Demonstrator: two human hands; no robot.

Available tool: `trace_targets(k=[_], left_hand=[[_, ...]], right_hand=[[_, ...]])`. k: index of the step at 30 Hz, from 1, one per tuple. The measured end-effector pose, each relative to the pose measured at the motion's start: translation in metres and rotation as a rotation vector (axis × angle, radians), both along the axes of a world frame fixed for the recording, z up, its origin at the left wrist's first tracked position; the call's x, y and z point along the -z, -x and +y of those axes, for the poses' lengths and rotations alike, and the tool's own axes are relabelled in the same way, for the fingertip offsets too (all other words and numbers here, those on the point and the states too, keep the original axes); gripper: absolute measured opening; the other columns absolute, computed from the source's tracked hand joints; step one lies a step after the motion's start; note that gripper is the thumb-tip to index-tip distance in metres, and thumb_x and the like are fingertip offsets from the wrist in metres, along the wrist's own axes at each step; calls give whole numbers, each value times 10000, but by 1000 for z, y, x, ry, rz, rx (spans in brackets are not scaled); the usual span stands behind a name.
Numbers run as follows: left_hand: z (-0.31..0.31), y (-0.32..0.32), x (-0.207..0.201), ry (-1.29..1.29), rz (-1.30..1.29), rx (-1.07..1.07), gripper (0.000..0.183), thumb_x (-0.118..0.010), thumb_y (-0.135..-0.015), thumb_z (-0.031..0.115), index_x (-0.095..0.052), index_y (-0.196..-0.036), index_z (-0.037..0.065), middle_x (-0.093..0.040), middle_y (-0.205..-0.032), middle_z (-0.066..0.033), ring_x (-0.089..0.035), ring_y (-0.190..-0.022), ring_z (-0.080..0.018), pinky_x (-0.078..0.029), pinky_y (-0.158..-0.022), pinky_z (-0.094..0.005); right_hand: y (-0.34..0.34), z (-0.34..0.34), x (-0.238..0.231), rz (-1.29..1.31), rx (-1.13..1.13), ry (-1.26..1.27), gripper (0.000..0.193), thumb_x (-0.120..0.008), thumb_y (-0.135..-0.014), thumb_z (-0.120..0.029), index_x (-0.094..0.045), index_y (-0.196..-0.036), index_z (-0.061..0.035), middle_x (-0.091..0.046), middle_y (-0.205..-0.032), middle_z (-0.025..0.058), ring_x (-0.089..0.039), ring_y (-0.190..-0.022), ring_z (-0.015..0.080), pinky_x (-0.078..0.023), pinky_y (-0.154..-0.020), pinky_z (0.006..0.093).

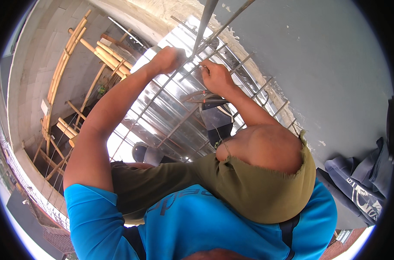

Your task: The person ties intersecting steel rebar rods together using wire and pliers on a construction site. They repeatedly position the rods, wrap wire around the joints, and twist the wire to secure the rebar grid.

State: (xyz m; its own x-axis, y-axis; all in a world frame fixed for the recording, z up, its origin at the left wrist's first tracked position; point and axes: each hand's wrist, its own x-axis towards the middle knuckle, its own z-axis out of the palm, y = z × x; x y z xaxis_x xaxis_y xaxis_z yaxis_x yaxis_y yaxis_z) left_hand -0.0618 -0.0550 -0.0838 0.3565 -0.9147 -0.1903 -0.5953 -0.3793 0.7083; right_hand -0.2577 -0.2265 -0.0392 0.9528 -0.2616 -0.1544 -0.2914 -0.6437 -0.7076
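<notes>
My left hand [167,60] is closed in a fist beside a crossing of thin steel bars. Close to its right, my right hand [217,78] is closed with thumb and forefinger pinched at the bars; whatever either hand grips is too small or hidden to make out. Between them rises a long steel bar [200,35], slanting up past the crossing. The rebar grid [178,126] spreads below my hands over shiny corrugated metal sheeting [151,93]. A hand tool with orange-red handles [200,96] lies by my shoe [215,117].
A grey wall [327,78] with a rough, chipped lower edge runs along the right. Bamboo poles [67,56] form scaffolding at the left, in front of a pale block wall [30,86]. Dark cloth with white print [357,190] lies at the far right.
</notes>
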Motion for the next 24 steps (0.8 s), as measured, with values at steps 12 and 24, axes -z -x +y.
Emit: trace_targets(k=[12,24], left_hand=[[1,3,14,1,98,-39,156,-695,-940,45,-712,-1093,16,-800,-978,-156,-783,-925,-270,-583,-820,-383],[16,3,4,-1,15,-40,200,-679,-977,122,-730,-1153,43,-794,-1023,-180,-770,-936,-356,-594,-847,-440]], right_hand=[[-5,-10,-1,-39,-7,62,240,-625,-971,-131,-769,-1148,-57,-771,-992,232,-742,-922,430,-589,-839,519],[-37,-22,-4,-52,-196,228,319,-593,-929,-92,-781,-1187,-103,-781,-1063,200,-750,-969,407,-592,-872,519]])
